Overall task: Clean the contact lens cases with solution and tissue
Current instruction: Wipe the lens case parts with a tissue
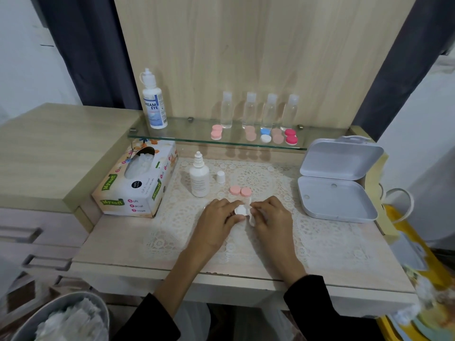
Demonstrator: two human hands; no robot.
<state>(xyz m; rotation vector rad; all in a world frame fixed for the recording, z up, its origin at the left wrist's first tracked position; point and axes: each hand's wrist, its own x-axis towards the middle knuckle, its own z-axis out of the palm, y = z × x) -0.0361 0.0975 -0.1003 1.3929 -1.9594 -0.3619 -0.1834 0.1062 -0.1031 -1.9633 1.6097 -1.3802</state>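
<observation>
My left hand (219, 219) holds a white lens case (240, 209) by its edge over the lace mat. My right hand (269, 215) pinches a piece of white tissue (251, 219) against the case. Two pink caps (240, 191) lie on the mat just behind my hands. A small white solution bottle (199, 177) stands uncapped to the left, its white cap (220, 177) beside it. A tissue box (138, 183) sits at the left of the desk.
A glass shelf (187, 137) carries a larger solution bottle (154, 102), several clear bottles (259, 110) and several coloured lens cases (270, 136). An open grey box (338, 190) lies at the right. A bin with used tissues (66, 318) is at the lower left.
</observation>
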